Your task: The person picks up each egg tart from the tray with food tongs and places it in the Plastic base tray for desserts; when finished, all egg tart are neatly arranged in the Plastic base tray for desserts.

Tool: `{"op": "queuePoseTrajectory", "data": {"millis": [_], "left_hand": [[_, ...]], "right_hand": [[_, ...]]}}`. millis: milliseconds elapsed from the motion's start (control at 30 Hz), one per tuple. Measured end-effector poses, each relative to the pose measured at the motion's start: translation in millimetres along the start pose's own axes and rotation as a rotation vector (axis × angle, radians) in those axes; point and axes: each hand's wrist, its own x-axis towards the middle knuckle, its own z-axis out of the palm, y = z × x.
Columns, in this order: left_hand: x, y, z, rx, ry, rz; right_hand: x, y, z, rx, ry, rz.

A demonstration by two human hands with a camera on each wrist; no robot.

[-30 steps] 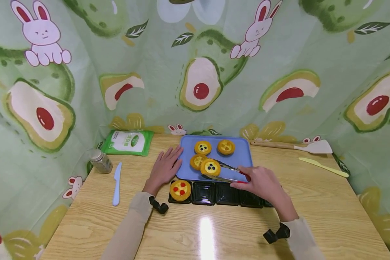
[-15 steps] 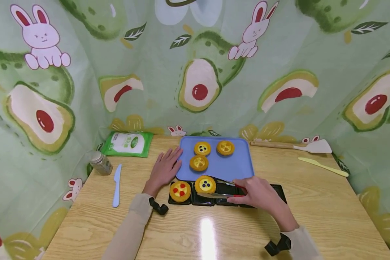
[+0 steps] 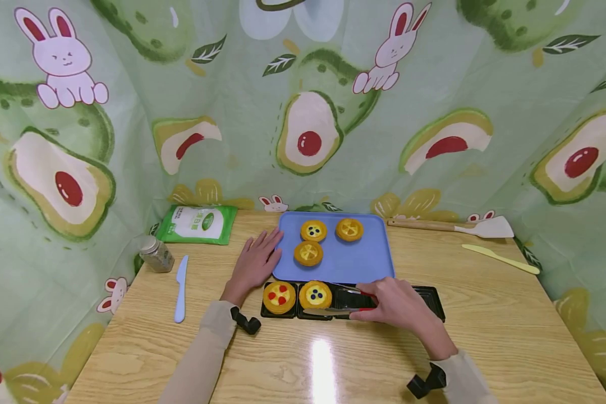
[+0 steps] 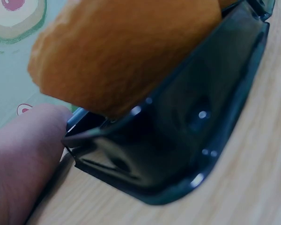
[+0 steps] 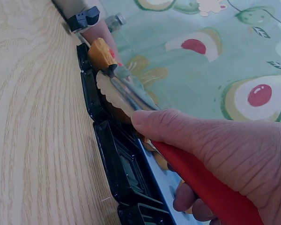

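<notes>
The right hand (image 3: 396, 303) has its fingers curled round the red handles of the tongs (image 3: 343, 310). Left of those fingers, the blueberry-topped tart (image 3: 315, 294) sits in the second compartment of the black container (image 3: 431, 300), between the tongs' metal arms. It looks light, its crust probably firm but crumbly, the topping easily marred; the crust's sides seem the best hold. The left hand (image 3: 256, 261) lies with fingers straight beside the blue tray (image 3: 363, 261). Beyond and left of them, a green-and-white packet (image 3: 199, 224) bears print too small to read surely.
</notes>
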Motion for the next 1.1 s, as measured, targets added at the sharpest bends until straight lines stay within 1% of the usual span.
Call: {"op": "queuePoseTrajectory", "data": {"millis": [133,400,567,867,1100], "left_hand": [[0.2,-1.2,1.1,0.000,-0.006,-0.006],[0.1,-1.9,2.3,-0.012,0.013,0.006],[0.3,-2.2,2.8,-0.013,0.009,0.006],[-0.1,-1.7,2.5,-0.017,0.009,0.003],[0.5,-1.9,2.5,0.000,-0.003,-0.002]], "right_hand": [[-0.1,0,0,-0.009,0.002,0.007],[-1.0,0,-3,-0.017,-0.009,0.034],[-2.4,-2,-8,0.003,-0.011,0.062],[-3.0,-1,-15,0.011,0.029,0.065],[-3.0,3,-18,0.024,0.053,0.099]]}}
